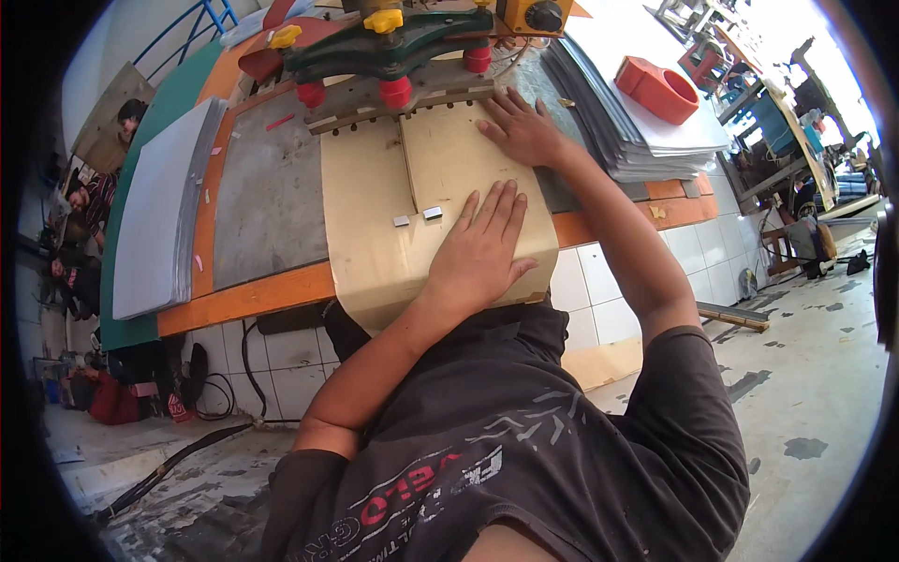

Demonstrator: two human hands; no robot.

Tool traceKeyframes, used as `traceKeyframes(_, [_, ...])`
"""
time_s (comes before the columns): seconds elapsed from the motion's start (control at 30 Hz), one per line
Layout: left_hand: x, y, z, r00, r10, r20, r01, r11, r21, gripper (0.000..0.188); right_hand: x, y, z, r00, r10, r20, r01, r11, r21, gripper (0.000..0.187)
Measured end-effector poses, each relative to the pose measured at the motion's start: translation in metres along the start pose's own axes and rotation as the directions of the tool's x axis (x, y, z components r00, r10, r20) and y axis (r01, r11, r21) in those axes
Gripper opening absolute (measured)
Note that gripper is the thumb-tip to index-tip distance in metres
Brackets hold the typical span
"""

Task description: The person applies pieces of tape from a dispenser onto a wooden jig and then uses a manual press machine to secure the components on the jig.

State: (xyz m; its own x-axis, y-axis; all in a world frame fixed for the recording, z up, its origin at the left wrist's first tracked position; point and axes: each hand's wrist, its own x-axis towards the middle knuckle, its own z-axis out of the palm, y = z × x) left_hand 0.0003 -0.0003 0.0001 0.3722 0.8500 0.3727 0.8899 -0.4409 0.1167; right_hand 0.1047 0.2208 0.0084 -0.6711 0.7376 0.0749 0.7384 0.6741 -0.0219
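A pale yellow sheet lies over the machine bed and bends down over the near edge towards my lap. My left hand rests flat on its near part, fingers spread and pointing away. Farther up, my right hand lies flat at the sheet's right side, close to the press, with its fingers apart. Neither hand grips anything. Left of my left fingertips sit two small silvery blocks, at the end of a dark straight line on the sheet. The press's dark bar crosses the sheet's far end.
Above the bar are the green press frame, yellow knobs and red feet. Stacked sheets stand left and right; a red ring-shaped holder tops the right stack. An orange table edge runs nearby. People sit far left.
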Motion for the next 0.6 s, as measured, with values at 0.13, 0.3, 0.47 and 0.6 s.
traceKeyframes(0.13, [0.0, 0.0, 0.0, 1.0, 0.0, -0.007, 0.0, 1.0, 0.002, 0.077, -0.03, -0.004, -0.002, 0.997, -0.078, -0.03, 0.079, 0.996, 0.04, 0.072])
traceKeyframes(0.3, [0.0, 0.001, -0.001, 1.0, 0.016, -0.003, -0.016, 1.0, 0.01, 0.077, -0.05, -0.011, -0.008, 0.999, -0.032, -0.026, 0.033, 0.998, 0.044, 0.073])
traceKeyframes(0.47, [0.0, 0.001, -0.002, 1.0, 0.007, -0.004, -0.007, 1.0, 0.029, 0.078, -0.015, 0.001, -0.008, 0.999, 0.031, -0.017, -0.03, 0.996, 0.082, 0.077])
traceKeyframes(0.6, [0.0, 0.0, 0.0, 1.0, 0.004, -0.006, -0.004, 1.0, 0.015, 0.079, 0.007, 0.001, -0.001, 0.991, 0.124, -0.041, -0.123, 0.992, 0.035, 0.081])
